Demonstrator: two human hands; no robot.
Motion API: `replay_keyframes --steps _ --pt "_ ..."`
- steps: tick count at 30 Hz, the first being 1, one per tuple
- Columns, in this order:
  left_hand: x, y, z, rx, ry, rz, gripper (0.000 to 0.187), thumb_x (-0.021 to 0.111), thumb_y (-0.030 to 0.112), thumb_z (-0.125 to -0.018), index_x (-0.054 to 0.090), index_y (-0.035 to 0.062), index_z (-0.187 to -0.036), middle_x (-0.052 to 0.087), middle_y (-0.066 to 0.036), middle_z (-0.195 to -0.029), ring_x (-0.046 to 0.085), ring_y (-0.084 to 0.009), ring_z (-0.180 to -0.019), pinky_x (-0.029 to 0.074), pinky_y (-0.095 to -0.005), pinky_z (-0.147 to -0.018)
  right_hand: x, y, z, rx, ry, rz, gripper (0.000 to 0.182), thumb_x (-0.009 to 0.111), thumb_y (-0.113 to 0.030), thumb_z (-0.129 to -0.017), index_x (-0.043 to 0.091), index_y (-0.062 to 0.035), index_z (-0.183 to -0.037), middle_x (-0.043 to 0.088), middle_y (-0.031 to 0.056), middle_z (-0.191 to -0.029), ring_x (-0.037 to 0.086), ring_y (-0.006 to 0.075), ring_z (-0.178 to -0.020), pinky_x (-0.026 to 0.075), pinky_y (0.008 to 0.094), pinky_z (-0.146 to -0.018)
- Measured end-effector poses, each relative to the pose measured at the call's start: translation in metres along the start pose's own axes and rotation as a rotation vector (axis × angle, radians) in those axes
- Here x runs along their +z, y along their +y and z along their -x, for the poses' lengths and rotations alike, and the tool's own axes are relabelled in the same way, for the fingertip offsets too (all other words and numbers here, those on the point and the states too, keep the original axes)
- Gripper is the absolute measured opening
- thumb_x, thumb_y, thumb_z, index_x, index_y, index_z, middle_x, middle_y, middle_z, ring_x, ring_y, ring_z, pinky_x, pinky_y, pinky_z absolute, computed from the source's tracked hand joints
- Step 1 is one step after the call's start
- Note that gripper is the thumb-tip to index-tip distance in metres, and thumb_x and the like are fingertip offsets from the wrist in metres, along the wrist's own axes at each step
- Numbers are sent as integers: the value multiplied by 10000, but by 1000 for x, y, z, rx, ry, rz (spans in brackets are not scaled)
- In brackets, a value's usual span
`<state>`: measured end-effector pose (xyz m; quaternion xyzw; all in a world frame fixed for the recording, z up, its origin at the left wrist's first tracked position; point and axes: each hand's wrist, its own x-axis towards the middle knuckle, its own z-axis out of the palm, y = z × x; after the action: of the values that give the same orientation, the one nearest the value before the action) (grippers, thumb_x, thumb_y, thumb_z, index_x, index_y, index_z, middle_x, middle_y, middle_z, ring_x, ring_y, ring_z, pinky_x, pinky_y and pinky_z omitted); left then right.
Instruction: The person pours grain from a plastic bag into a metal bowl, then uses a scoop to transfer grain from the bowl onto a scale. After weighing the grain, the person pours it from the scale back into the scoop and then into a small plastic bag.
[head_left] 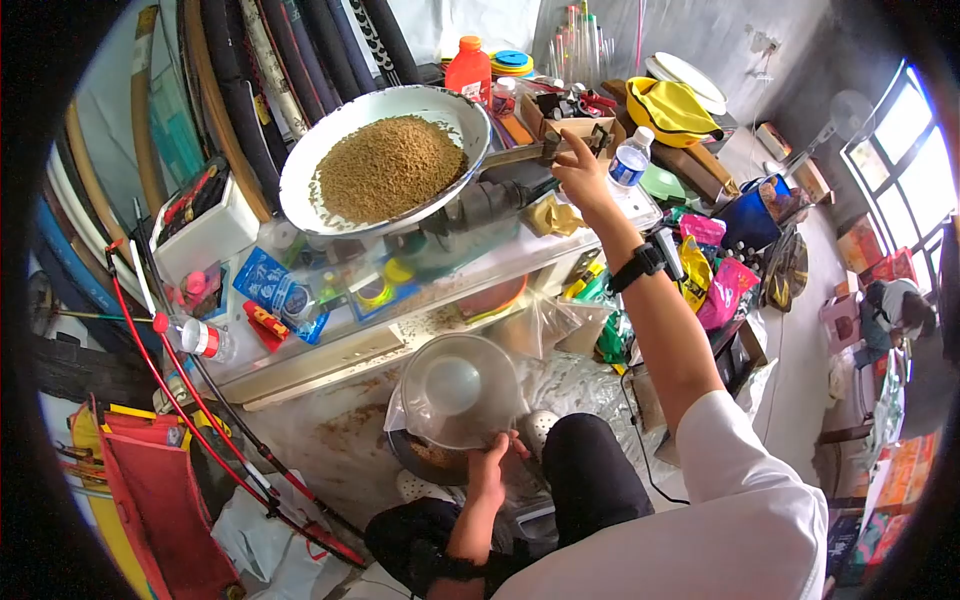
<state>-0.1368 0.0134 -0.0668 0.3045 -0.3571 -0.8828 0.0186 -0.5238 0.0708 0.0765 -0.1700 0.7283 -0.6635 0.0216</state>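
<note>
My left hand point(488, 472) grips the rim of a clear plastic bowl point(447, 405) between my knees. Beneath that bowl is a dark basin point(400, 455) with some brown material inside, partly hidden. My right hand point(582, 172), with a black watch at the wrist, reaches over the cluttered table; its fingers are apart and hold nothing that I can see. Close to it are a cardboard box point(562, 128) of small dark items and a water bottle point(631, 158) with a white cap. A large white enamel basin point(300, 190) on the table carries a heap of brown pellets point(392, 165).
Blue packet point(268, 285), red-labelled bottle point(205, 341) and orange bottle point(468, 68) stand or lie on the table. Red and black poles point(180, 385) lean at the left beside a red bag point(165, 500). Bright packets point(728, 290) and a blue bucket point(750, 225) crowd the right.
</note>
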Motion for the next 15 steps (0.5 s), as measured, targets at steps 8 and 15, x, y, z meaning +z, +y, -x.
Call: replay_keyframes --steps 8,15 --pt "-9 -7 -6 8 -58 35 214 589 198 -850 582 -9 -904 589 -97 -747 582 -224 -717 475 -363 -678 -21 33 102 -91 136 -75 255 561 26 -797 501 -3 -1043 566 40 -892 526 108 -788 439 231 -731" --pt "-9 -10 -4 -14 -57 -10 219 599 201 -842 581 -4 -914 583 -101 -746 582 -237 -682 484 -369 -656 -17 17 219 261 -478 -73 132 566 10 -826 549 -10 -956 578 23 -841 556 109 -789 463 247 -728"
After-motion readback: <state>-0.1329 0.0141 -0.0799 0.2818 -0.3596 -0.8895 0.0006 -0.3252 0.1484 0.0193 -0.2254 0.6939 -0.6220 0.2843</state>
